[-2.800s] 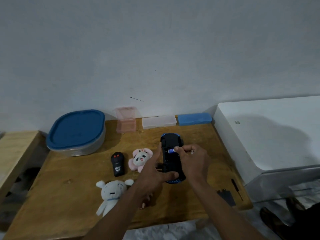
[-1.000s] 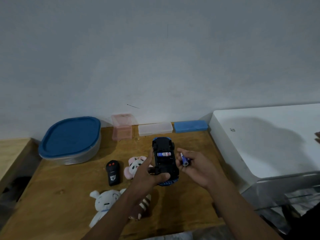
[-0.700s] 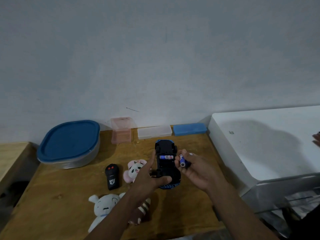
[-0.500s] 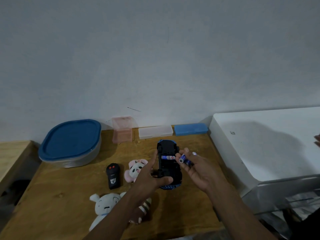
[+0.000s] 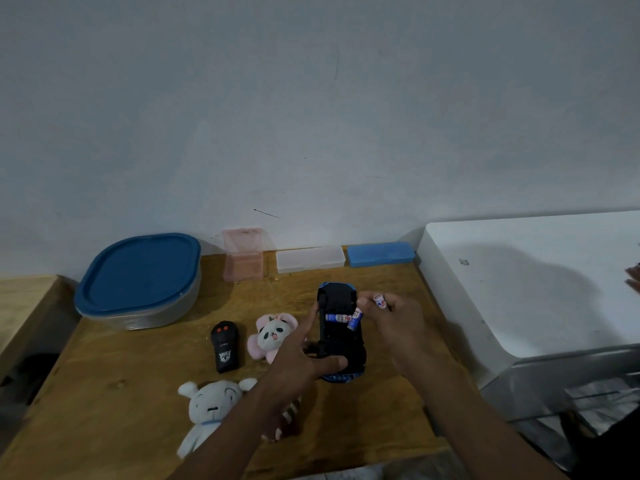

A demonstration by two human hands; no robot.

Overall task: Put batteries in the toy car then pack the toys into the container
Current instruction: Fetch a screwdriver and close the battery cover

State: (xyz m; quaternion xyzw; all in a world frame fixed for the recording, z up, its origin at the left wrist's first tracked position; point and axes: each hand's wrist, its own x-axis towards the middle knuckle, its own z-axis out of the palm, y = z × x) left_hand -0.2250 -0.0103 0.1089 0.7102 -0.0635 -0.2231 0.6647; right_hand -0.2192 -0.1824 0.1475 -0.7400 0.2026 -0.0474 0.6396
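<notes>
Blue-edged toy car (image 5: 341, 341) gripped upside down in left hand (image 5: 298, 360) at frame centre; two batteries (image 5: 354, 318) pinched in right hand (image 5: 398, 323), label print unreadable.

toy car (image 5: 341, 336): inverted, black underside up. first battery (image 5: 336, 317) seated crosswise in its open compartment; second battery (image 5: 354, 319) tilted against it; third battery (image 5: 379, 301) just right. container (image 5: 138, 282): blue lid closed, far left. pink plush (image 5: 273, 336), white plush (image 5: 211, 407) and remote (image 5: 224, 346) lie left of the car.

Pink case (image 5: 242, 262), clear case (image 5: 310, 259), blue case (image 5: 380, 254) along the wall (image 5: 311, 116), white unit (image 5: 526, 292) beside wooden table (image 5: 104, 393)
</notes>
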